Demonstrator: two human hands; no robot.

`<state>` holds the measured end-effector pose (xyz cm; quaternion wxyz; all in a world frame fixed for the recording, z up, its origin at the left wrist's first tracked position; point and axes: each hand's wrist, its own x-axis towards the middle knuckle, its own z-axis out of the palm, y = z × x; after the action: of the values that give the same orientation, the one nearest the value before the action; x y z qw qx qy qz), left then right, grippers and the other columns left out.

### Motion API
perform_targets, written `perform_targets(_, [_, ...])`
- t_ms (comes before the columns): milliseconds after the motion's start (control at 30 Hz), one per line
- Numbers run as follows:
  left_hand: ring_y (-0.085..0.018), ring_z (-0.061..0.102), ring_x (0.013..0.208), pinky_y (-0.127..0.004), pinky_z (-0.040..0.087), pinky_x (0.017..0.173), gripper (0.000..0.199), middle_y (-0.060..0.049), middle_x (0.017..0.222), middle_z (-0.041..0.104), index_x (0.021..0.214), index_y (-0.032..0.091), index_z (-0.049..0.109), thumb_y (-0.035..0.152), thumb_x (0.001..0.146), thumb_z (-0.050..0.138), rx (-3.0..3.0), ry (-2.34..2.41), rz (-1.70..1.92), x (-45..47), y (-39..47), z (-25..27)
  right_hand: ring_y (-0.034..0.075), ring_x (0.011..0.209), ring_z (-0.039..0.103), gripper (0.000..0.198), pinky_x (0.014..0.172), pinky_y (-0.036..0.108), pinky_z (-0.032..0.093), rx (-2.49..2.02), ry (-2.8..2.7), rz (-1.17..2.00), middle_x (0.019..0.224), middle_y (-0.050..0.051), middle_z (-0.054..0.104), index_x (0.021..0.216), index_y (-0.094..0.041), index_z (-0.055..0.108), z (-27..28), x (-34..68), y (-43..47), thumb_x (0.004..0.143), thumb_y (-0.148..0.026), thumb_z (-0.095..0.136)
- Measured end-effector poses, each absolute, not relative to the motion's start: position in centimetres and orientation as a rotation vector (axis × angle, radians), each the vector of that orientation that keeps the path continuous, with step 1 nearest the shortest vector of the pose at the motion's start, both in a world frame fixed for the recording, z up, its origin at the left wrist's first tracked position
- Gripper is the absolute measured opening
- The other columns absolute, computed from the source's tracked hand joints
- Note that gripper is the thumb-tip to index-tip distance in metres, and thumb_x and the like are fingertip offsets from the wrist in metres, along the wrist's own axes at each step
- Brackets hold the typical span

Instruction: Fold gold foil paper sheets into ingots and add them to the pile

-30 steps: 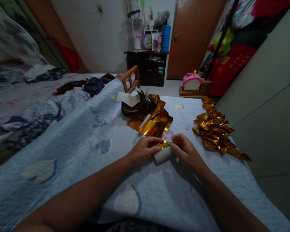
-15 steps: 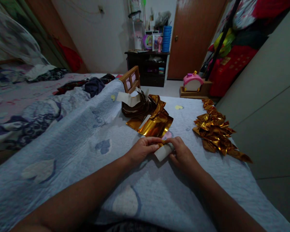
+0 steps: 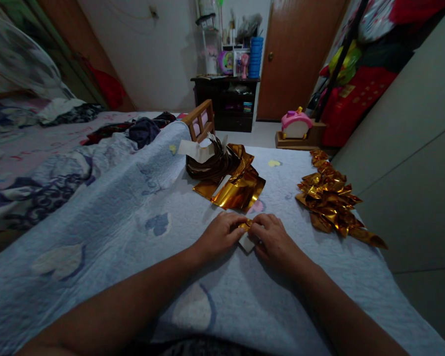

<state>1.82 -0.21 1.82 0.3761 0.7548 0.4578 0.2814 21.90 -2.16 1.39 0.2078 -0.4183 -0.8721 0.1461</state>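
Over the blanket [image 3: 183, 217], the left hand [image 3: 219, 233] is clamping its thumb and fingers on the paper [image 3: 247, 244] at 9 o'clock; the right hand [image 3: 276, 238] is pinching it likewise at 3 o'clock. From there, a gold stack [image 3: 241, 192] is lying at 11 o'clock, folded pieces [image 3: 330, 200] at 2 o'clock.

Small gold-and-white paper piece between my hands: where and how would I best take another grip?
Probably pinch the small gold-and-white paper piece by its pale near corner, coming from your own side: that corner points toward you uncovered, while your left hand and right hand hold its sides.
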Motion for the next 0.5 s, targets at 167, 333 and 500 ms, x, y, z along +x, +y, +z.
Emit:
perform_targets(167, [-0.028,0.056,0.100,-0.042,0.045,0.092,0.027,-0.009,0.099,0.065,0.114,0.020,0.076,0.025,0.091,0.064,2.220,1.307,0.561,1.56,-0.18,1.92,0.025,0.099,0.051,0.027,0.087,0.040,0.041,-1.102,-2.503,0.472,0.108,0.010,0.064,0.095,-0.020,0.065,1.52,21.82,-2.13,0.082,0.001,0.054])
perform_targets(333, [-0.026,0.055,0.102,-0.039,0.045,0.091,0.030,-0.009,0.102,0.063,0.119,0.019,0.072,0.024,0.090,0.067,2.295,1.242,0.532,1.28,0.09,1.45,0.025,0.095,0.052,0.013,0.086,0.040,0.040,-1.098,-2.523,0.472,0.103,0.009,0.064,0.092,-0.019,0.066,1.85,21.64,-2.44,0.087,-0.008,0.061])
perform_targets(500, [-0.024,0.060,0.095,-0.036,0.044,0.089,0.030,-0.008,0.101,0.070,0.118,0.018,0.071,0.020,0.089,0.065,2.258,1.104,0.485,0.98,0.69,1.28,0.025,0.098,0.053,0.004,0.086,0.041,0.038,-1.089,-2.483,0.508,0.106,0.009,0.065,0.091,-0.019,0.069,1.45,21.45,-2.46,0.091,-0.017,0.066])
